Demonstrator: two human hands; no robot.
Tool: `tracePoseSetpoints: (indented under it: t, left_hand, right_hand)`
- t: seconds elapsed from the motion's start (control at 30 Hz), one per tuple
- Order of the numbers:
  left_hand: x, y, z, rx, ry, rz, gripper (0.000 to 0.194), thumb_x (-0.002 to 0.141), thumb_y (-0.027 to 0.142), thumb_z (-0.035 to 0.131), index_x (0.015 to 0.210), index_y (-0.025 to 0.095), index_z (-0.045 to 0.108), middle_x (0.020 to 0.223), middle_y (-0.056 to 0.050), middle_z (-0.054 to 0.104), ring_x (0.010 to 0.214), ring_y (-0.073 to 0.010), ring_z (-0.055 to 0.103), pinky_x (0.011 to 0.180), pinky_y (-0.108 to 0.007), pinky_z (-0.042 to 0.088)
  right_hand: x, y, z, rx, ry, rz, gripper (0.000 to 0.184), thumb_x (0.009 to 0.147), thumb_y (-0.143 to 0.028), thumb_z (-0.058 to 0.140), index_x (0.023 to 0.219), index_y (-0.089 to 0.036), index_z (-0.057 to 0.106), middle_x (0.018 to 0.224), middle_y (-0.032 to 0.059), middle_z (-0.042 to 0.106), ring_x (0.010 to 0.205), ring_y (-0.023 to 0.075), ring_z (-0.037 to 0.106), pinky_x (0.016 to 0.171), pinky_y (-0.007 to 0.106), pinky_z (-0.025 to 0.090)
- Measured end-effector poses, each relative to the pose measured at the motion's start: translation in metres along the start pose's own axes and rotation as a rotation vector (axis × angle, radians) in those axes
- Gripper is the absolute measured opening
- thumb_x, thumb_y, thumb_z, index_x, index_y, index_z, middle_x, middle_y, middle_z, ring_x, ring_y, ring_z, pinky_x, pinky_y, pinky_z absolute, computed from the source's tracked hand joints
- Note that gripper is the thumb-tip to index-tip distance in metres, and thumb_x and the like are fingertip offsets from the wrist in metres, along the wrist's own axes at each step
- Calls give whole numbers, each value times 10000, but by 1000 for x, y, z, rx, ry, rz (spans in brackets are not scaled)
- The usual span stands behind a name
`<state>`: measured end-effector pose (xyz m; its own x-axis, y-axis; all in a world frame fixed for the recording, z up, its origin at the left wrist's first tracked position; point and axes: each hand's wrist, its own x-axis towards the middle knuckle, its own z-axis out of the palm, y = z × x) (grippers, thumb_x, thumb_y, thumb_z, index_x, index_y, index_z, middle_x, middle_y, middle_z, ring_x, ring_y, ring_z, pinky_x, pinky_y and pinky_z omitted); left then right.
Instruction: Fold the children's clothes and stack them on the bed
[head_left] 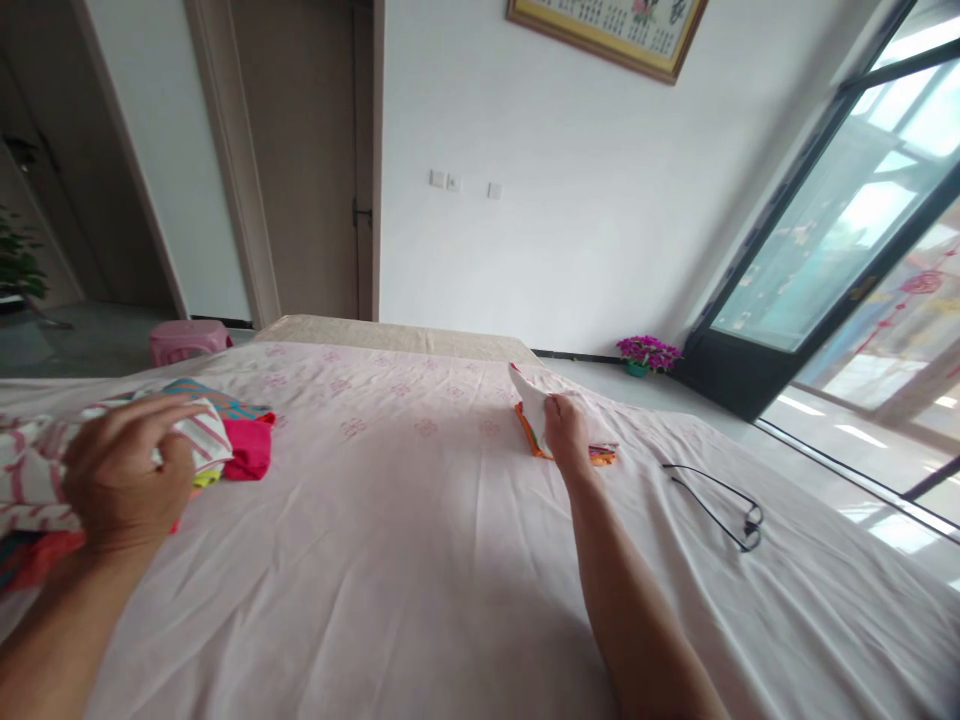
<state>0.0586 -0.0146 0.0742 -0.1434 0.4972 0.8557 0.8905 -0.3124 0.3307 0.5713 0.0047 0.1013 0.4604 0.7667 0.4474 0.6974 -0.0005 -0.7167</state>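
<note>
My right hand (566, 425) has its fingers closed on a folded white cloth (534, 402), whose near corner is raised. The white cloth sits on a small folded stack with orange edges (604, 459). On the left, my left hand (127, 470) is over a loose pile of cloths, with its fingers extended and the thumb apart. Beside its fingertips lies a white cloth with red stripes (206, 438). A bright pink-red cloth (249, 447) and a blue striped cloth (217, 396) show in the same pile. Part of the pile is hidden behind my left hand.
A pale pink sheet (405, 520) covers the wide surface, wrinkled towards me. Black-framed glasses (750, 520) lie on it to the right. On the floor stand a pink stool (187, 340) and a pot of purple flowers (646, 354), near a glass door (795, 230).
</note>
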Motion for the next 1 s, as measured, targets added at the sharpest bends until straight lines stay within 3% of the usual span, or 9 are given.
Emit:
tracePoseSetpoints:
  t: [0.13,0.23,0.33,0.47,0.57,0.63,0.73,0.83,1.0]
  left_hand:
    - [-21,1,34,-17,-170,172,275,814,162,475,978,245,680,1077,1,711,1056,-177,637,1034,-348,458]
    - [-34,0,42,22,-318,160,310,833,209,450,1019,230,697,1123,-53,710,1088,-217,632,1036,-378,453]
    - [-38,-8,46,86,-397,96,352,848,236,421,1075,217,690,1163,-72,695,1103,-243,625,1015,-394,457]
    - [-40,-15,49,85,-435,89,356,845,216,405,1057,191,690,1121,-83,704,1071,-238,633,990,-372,464]
    - [-42,-12,52,60,-429,103,348,848,199,400,1032,192,696,1101,-79,710,1080,-226,633,996,-354,461]
    - [-43,-7,53,31,-432,122,349,842,177,396,1020,197,696,1096,-74,713,1087,-215,633,1012,-343,452]
    - [-46,1,55,-16,-462,135,345,825,155,405,1007,213,693,1099,-62,718,1082,-201,639,1019,-331,450]
    - [-48,5,56,-56,-505,118,342,817,149,407,997,222,689,1093,-50,722,1056,-192,653,990,-313,466]
    - [-51,11,56,-94,-565,67,331,834,174,395,991,232,681,1084,-33,729,1009,-177,673,917,-277,487]
  right_hand:
    - [-22,-44,29,821,-199,189,232,788,-435,591,817,-206,616,661,-22,589,587,144,529,547,247,417]
    - [-47,-63,59,1104,-314,328,175,729,-357,633,796,-199,599,661,-17,598,586,140,544,551,253,449]
    - [-67,-63,78,934,-426,282,183,728,-298,603,862,-180,640,741,16,648,680,165,593,618,277,486]
    - [-80,-56,80,345,-374,-63,258,760,-235,585,1000,-220,678,1007,41,692,916,196,618,799,335,498]
    - [-88,-66,71,234,-665,-337,241,833,-313,609,1041,-227,693,1012,43,701,922,193,623,821,336,492]
    - [-97,-79,64,179,-904,-557,368,778,-403,720,1112,-252,690,1057,39,695,989,207,605,864,336,479]
    - [-113,-93,61,1,-1026,-793,492,651,-371,834,1114,-276,700,1123,41,668,1071,234,568,908,333,452]
    - [-120,-95,66,-74,-976,-741,156,772,-208,685,919,-233,730,986,29,685,904,178,610,778,270,454]
    - [-107,-87,69,114,-994,-418,161,863,-165,542,927,-182,689,800,6,673,703,121,606,651,224,443]
